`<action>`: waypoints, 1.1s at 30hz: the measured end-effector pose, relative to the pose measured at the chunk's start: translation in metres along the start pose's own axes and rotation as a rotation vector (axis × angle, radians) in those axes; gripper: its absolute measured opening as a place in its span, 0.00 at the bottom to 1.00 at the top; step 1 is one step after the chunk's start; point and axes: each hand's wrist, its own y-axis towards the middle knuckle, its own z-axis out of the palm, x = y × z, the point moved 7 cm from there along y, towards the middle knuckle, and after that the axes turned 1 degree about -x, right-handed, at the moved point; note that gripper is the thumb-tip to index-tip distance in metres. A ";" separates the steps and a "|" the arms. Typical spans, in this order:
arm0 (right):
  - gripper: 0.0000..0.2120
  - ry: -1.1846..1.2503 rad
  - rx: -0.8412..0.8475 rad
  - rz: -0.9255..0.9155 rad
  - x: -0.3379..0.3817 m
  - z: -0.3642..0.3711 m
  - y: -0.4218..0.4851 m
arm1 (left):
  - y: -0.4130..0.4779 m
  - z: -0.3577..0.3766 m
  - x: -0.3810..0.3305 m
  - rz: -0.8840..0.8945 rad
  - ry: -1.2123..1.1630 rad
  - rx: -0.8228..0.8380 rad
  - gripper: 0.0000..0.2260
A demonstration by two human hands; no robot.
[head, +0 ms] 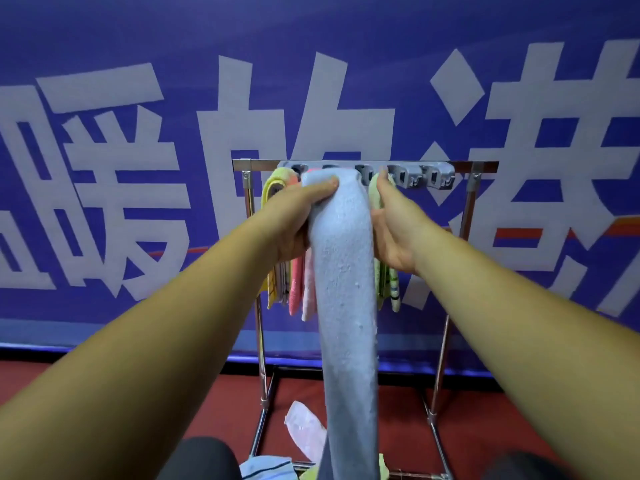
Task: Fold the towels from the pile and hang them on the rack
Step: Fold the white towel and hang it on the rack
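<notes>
Up at the far top rail of the rack (479, 167), the blue towel (346, 289) is draped over a grey clip strip (420, 174) and hangs in one long fold straight down toward the near edge of the scene, passing between both outstretched arms.

The left hand (296, 218) grips the towel high on its left edge, just under the rail. Its thumb lies across the front of the cloth and the fingers are curled round behind.

The right hand (394, 225) is just beside the towel's right edge with its palm turned toward it. Its fingers are stretched upward and their tips reach the clip strip. It has hold of nothing that I can see, and I cannot tell whether the palm actually touches the cloth.

Behind the left hand a yellow towel (273, 192) and a pink towel (295, 292) already hang from the strip. A green towel (375, 194) hangs behind the right hand.

Down on the red floor (104, 375), inside the rack's base, lies a pale towel (304, 427). A striped blue one (265, 468) lies at the near edge. A blue banner (104, 46) with large white characters covers the far wall.
</notes>
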 end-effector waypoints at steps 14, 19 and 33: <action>0.15 -0.113 0.071 -0.056 -0.068 -0.008 -0.003 | 0.032 -0.045 0.002 -0.071 -0.135 -0.181 0.17; 0.20 -0.205 -0.011 -0.135 -0.075 -0.026 0.010 | 0.040 -0.041 0.009 -0.080 -0.157 -0.159 0.18; 0.18 -0.157 0.039 -0.082 -0.118 -0.040 0.021 | 0.050 -0.019 0.055 -0.185 -0.051 -0.140 0.16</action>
